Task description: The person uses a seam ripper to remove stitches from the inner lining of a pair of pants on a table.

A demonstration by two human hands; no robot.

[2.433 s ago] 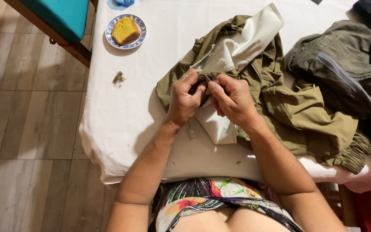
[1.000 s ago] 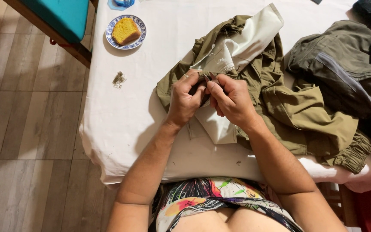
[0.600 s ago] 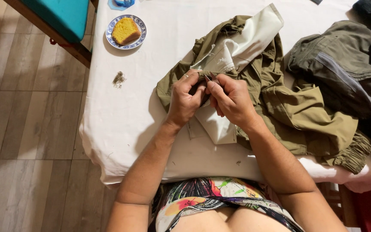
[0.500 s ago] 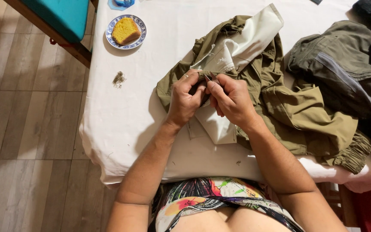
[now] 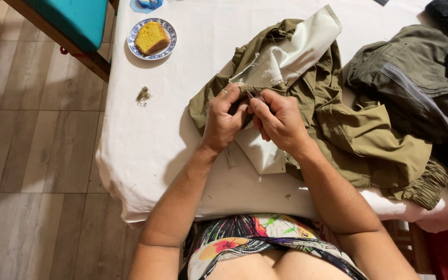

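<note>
An olive green garment [image 5: 348, 119] with a cream lining [image 5: 296, 52] lies crumpled on the white tablecloth [image 5: 146, 140]. My left hand [image 5: 224, 122] and my right hand [image 5: 278, 120] are pressed together over its near edge, both pinching the fabric at a seam where the lining meets the olive cloth. A thin metal tip shows between my fingertips; I cannot tell which hand holds it. A flap of cream lining [image 5: 263, 155] hangs out below my hands.
A blue-rimmed plate with a slice of yellow cake [image 5: 151, 37] sits at the far left of the table. A small clump of thread scraps [image 5: 143, 96] lies near it. Darker grey-green clothing [image 5: 405, 78] is piled at the right. A teal chair seat [image 5: 73, 21] stands at the left.
</note>
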